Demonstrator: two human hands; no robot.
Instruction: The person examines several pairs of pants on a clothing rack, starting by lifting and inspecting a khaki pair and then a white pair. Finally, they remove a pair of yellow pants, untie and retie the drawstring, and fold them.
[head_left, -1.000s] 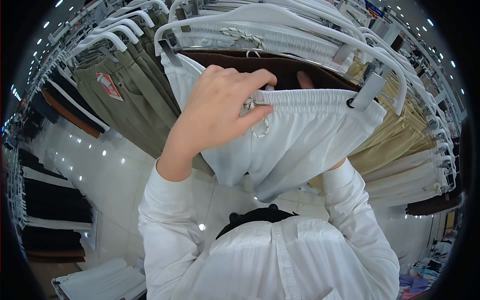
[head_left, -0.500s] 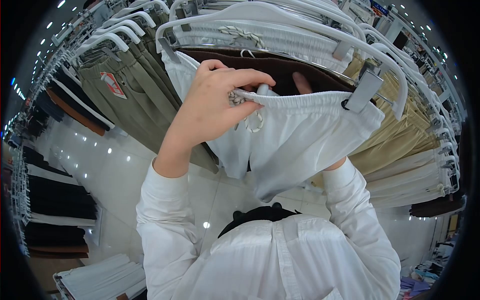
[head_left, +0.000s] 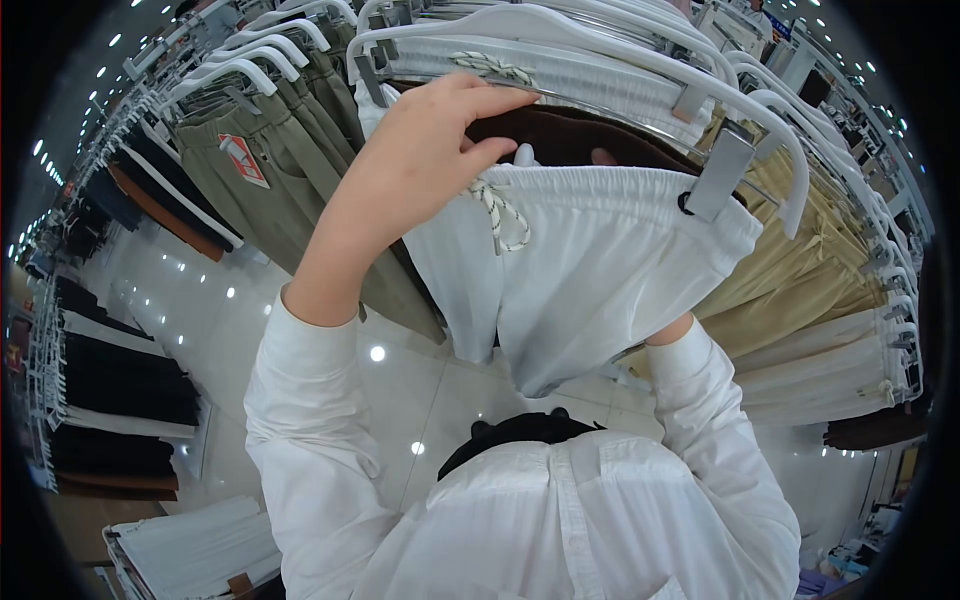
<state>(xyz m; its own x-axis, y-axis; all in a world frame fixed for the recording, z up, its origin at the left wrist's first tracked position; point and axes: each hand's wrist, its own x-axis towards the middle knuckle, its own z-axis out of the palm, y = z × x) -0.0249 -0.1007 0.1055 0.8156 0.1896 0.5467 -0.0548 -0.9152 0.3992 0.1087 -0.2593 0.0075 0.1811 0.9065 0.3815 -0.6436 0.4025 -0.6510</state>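
Observation:
White pants with an elastic waistband and a patterned drawstring hang from a white hanger. A metal clip grips the waistband at the right. My left hand is at the waistband's left part, index finger and thumb spread apart, its other fingers hidden. My right hand is inside the pants from below; only a bit of finger shows at the waist opening, and the wrist shows under the fabric. A pale rounded tip sticks up at the waistband's edge. Dark brown fabric lies behind it.
Olive pants with a red-and-white tag hang at the left, khaki pants at the right. More white garments hang behind. Racks of dark clothes stand at far left. Glossy tiles cover the floor.
My left hand has moved up and left off the drawstring, and its finger and thumb have spread. The drawstring now shows fully. Less of my right hand's finger shows.

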